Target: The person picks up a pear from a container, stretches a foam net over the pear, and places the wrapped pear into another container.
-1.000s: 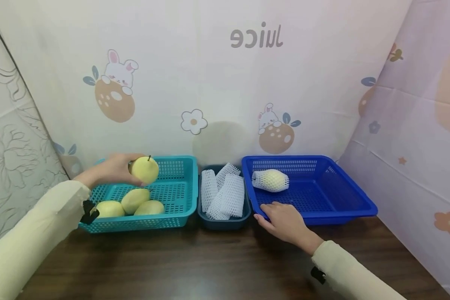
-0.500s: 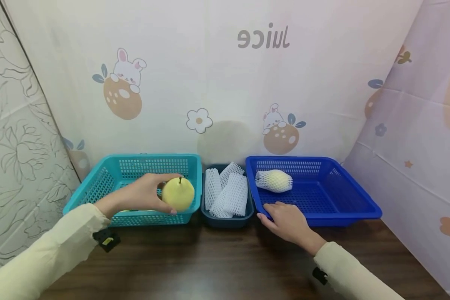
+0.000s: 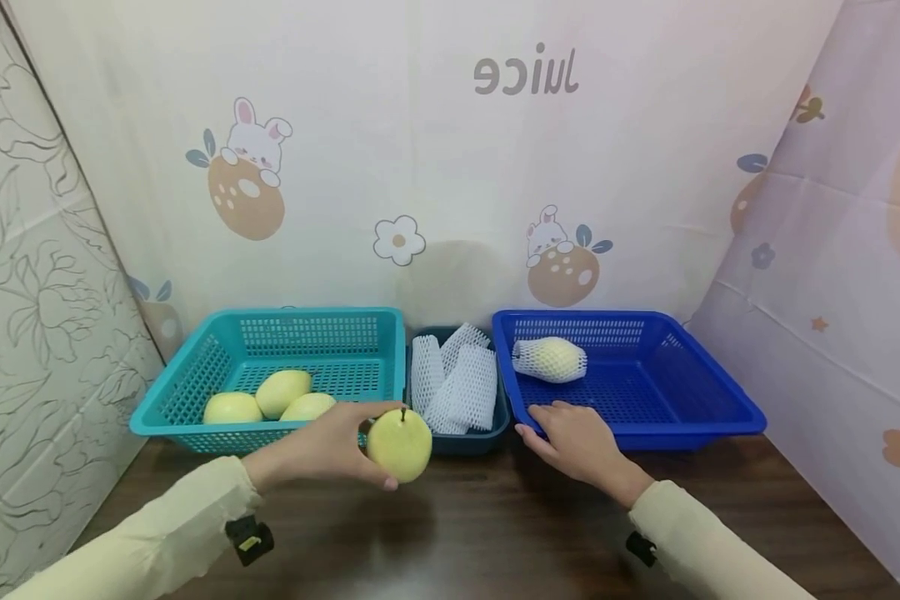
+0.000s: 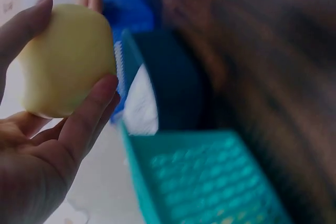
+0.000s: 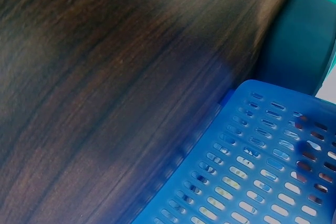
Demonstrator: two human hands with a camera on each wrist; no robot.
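Observation:
My left hand [image 3: 337, 446] grips a yellow pear [image 3: 400, 446] between thumb and fingers, stem up, in front of the teal basket's near right corner. In the left wrist view the fingers curve round the pear [image 4: 71, 59]. My right hand [image 3: 576, 442] rests on the front left rim of the blue basket [image 3: 690, 425]; its fingertips reach just inside. A pear in a white foam net [image 3: 551, 360] lies in that basket at the left. Several white foam net sleeves [image 3: 472, 392] lie in the small dark bin between the baskets.
The teal basket [image 3: 161, 429] at the left holds three pears [image 3: 282, 392]. The dark blue-green bin [image 3: 461, 444] stands between the two baskets. All stand on a dark wooden table [image 3: 480, 533], with a printed cloth [image 3: 330, 167] hanging behind.
My left hand has carried the pear from above the teal basket rightward and toward me, out past its front rim. The right hand stays on the blue basket's rim.

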